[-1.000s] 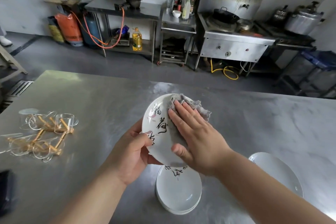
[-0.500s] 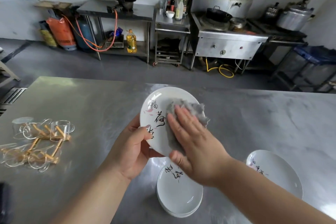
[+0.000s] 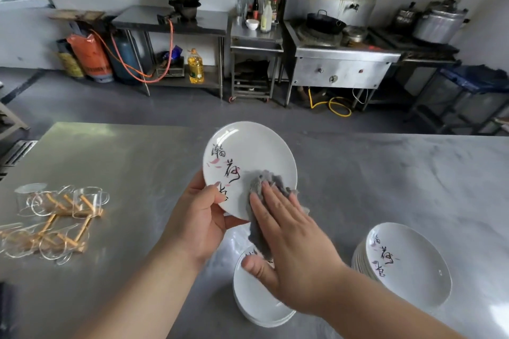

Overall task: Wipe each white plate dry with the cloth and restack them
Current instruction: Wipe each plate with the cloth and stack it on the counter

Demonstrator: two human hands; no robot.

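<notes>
Plate (image 3: 248, 157) is held tilted above the tabletop (image 3: 124, 162), face toward me. My left hand (image 3: 202, 221) is clamped on its lower-left rim, thumb on the face. My right hand (image 3: 292, 245) lies flat, fingers straight, pressing the grey cloth (image 3: 264, 181) against the lower-right of the face.

Risks:
- One-edge grip only. A hard push through the cloth could lever the plate out of my thumb pinch.
- It would then drop onto the near stack (image 3: 259, 303) directly beneath; chipping likely.
- Cannot tell if the glaze is wet; if so, slip is likelier.
- Second stack (image 3: 413, 264) sits just beside my right forearm. A wide stroke could knock it.
</notes>
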